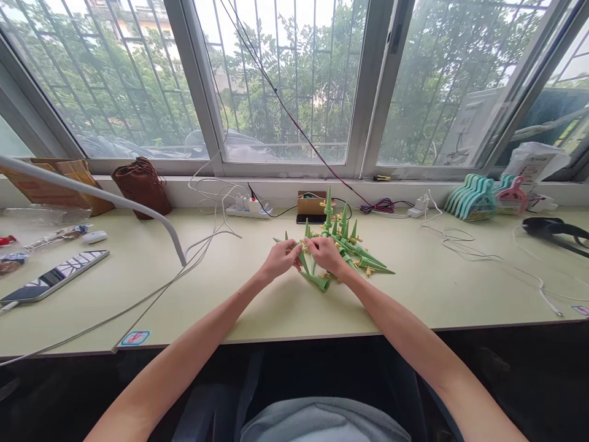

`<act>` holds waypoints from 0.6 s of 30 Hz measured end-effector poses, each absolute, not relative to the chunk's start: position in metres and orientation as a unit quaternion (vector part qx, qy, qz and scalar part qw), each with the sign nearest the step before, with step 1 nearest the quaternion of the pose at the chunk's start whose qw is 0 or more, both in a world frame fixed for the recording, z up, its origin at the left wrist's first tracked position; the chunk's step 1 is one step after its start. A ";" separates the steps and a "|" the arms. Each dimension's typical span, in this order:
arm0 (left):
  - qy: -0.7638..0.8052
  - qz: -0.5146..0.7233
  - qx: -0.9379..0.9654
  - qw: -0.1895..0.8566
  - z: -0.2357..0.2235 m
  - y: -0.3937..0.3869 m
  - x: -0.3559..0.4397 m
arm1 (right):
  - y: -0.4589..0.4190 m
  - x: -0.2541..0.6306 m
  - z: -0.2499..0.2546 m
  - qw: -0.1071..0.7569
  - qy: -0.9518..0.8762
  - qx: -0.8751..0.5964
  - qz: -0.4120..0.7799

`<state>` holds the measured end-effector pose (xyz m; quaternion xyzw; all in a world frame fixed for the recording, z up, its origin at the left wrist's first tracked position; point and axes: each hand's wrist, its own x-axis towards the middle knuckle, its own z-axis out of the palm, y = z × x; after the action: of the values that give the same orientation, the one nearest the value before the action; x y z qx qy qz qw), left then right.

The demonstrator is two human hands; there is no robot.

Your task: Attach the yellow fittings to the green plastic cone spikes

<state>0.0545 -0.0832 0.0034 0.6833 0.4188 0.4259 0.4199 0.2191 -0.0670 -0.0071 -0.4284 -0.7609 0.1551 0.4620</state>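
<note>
Several green cone-shaped plant watering spikes with small yellow valves are gathered near the middle of the table. One spike (316,282) lies just in front of my hands, its open round end facing me. My left hand (280,258) is closed, fingertips pinched at a green spike that is partly hidden. Close against it, my right hand (324,255) pinches at a small yellow valve (302,243) between the two hands. Other spikes (368,264) lie in a pile right of my right hand. Behind it, a few spikes (328,209) stand point up.
A small cardboard box (313,201) with a dark phone (310,219) before it stands behind the spikes. White cables (202,245) and a grey curved arm (115,199) cross the left side. Teal hangers (470,197) and a black strap (554,230) are at right. A tablet-like device (55,279) lies left.
</note>
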 end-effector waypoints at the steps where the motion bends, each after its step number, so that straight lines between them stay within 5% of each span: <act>1: 0.419 0.427 0.682 0.420 0.003 -0.083 0.055 | -0.067 0.219 -0.007 0.463 -0.761 -0.428 0.156; 18: 0.435 0.461 0.681 0.367 0.002 -0.079 0.053 | -0.071 0.220 -0.004 0.455 -0.789 -0.379 0.165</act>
<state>0.0529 -0.0787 0.0018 0.6807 0.4351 0.4609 0.3672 0.2199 -0.0707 -0.0036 -0.3789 -0.7890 0.1653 0.4546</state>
